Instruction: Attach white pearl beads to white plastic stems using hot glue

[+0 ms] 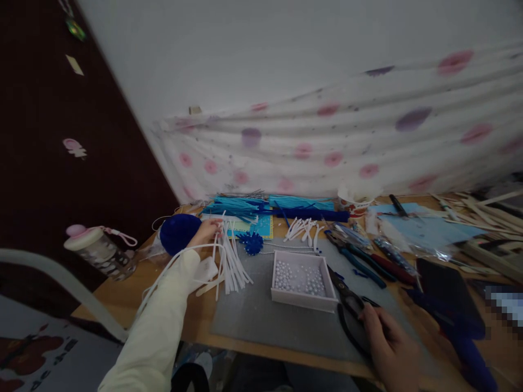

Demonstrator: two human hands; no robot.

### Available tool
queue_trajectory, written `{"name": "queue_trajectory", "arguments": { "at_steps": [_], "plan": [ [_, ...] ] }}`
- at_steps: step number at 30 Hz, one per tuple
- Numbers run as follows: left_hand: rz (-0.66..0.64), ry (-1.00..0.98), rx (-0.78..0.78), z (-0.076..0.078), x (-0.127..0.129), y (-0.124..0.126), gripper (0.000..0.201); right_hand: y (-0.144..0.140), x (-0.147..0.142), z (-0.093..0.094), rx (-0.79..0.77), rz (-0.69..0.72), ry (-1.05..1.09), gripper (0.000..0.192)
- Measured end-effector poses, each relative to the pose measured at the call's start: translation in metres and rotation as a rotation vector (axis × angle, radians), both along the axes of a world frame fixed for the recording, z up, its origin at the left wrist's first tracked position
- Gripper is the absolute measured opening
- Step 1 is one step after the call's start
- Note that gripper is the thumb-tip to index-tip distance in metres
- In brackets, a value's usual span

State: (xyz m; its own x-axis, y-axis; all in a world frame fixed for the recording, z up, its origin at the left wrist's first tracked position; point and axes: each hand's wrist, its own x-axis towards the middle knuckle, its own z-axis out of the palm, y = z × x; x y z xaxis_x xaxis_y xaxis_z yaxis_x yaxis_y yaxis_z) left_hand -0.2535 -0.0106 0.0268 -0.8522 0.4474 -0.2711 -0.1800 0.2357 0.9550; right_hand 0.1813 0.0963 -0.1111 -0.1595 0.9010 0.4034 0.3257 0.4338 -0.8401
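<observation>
My left hand [207, 231] reaches to the upper end of a bundle of white pipe cleaners [233, 267], its fingertips closed on some of them. The strips fan down onto the grey mat [245, 321]. In my right hand [388, 340] are black-handled scissors [347, 298], their dark blades pointing away beside the bead box. That white box [302, 302] holds many small pale beads [288, 276]. A blue spiky pipe-cleaner piece [250, 243] lies beyond it, next to a string of beads [286, 248]. Short white pieces [304, 231] lie farther back.
Turquoise pipe cleaners [235, 207] and a dark blue bundle [312, 214] line the back. Pliers [363, 264], a phone [447, 291] and a blue glue gun [461, 337] crowd the right. A bottle [98, 253] and a dark blue round object [178, 233] stand left.
</observation>
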Motion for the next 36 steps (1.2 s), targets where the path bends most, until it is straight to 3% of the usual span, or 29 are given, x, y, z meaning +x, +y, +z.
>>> {"name": "queue_trajectory", "arguments": {
  "at_steps": [6, 9, 10, 13, 16, 18, 22, 26, 29, 33, 36],
  "plan": [
    [0.060, -0.096, 0.431, 0.042, 0.039, 0.008, 0.038, -0.020, 0.001, -0.002, 0.085, -0.100, -0.006, 0.061],
    [0.053, -0.190, 0.624, 0.049, 0.091, 0.022, 0.036, -0.045, -0.014, 0.004, 0.229, 0.095, 0.045, 0.047],
    [0.042, -0.233, 0.668, 0.047, 0.114, 0.027, 0.033, -0.053, -0.022, 0.011, 0.273, 0.193, 0.062, 0.045],
    [-0.010, -0.395, 0.727, 0.030, 0.187, 0.034, 0.013, -0.069, -0.041, 0.040, 0.426, 0.415, 0.112, 0.064],
    [-0.042, -0.534, 0.714, 0.006, 0.245, 0.029, 0.031, -0.071, -0.047, 0.068, 0.453, 0.409, 0.135, 0.036],
    [-0.029, -0.578, 0.707, -0.008, 0.266, 0.023, 0.028, -0.073, -0.044, 0.080, 0.421, 0.435, 0.207, 0.037],
    [0.056, -0.563, 0.723, -0.029, 0.270, 0.010, 0.024, -0.086, -0.040, 0.085, 0.118, 0.493, 0.431, 0.044],
    [0.050, -0.484, 0.744, -0.035, 0.261, -0.006, 0.038, -0.100, -0.046, 0.078, -0.174, 0.524, 0.588, 0.038],
    [-0.017, -0.451, 0.755, -0.031, 0.263, -0.017, 0.062, -0.104, -0.049, 0.073, -0.361, 0.587, 0.505, 0.043],
    [-0.193, -0.322, 0.687, -0.030, 0.268, -0.028, 0.050, -0.103, -0.047, 0.072, -0.505, 0.612, 0.295, 0.051],
    [-0.275, -0.177, 0.572, -0.032, 0.271, -0.032, 0.055, -0.099, -0.044, 0.073, -0.462, 0.635, 0.207, 0.053]
  ]
}}
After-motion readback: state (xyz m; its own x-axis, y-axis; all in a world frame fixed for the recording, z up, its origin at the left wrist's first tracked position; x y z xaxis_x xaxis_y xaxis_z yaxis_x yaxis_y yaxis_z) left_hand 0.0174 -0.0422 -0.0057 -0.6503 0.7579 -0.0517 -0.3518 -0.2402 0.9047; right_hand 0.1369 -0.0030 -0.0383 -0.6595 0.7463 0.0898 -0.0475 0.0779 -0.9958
